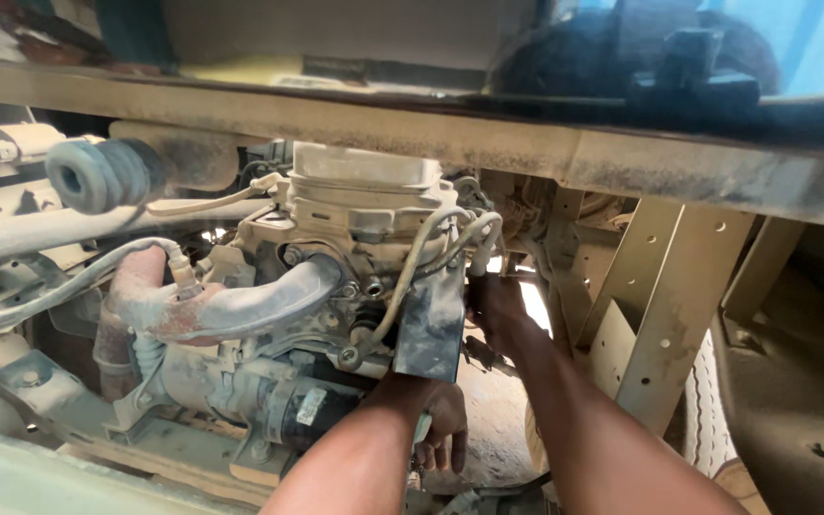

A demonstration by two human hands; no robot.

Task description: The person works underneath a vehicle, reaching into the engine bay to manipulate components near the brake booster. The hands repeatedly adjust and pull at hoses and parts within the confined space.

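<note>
Under a dusty truck frame, the left hand (pixel 442 424) curls loosely below a dark metal bracket plate (pixel 431 329) bolted to the grimy engine block (pixel 336 286), while the right hand (pixel 493 310) reaches behind it, grip hidden; the plate remains mounted.

Bare forearms, no sleeves; hands (pixel 445 429) ungloved, grimy; no watch, rings.

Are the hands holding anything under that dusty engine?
It cannot be told for sure. The left hand curls below the engine, its grip hidden. The right hand reaches behind the dark bracket, fingers out of sight.
</note>
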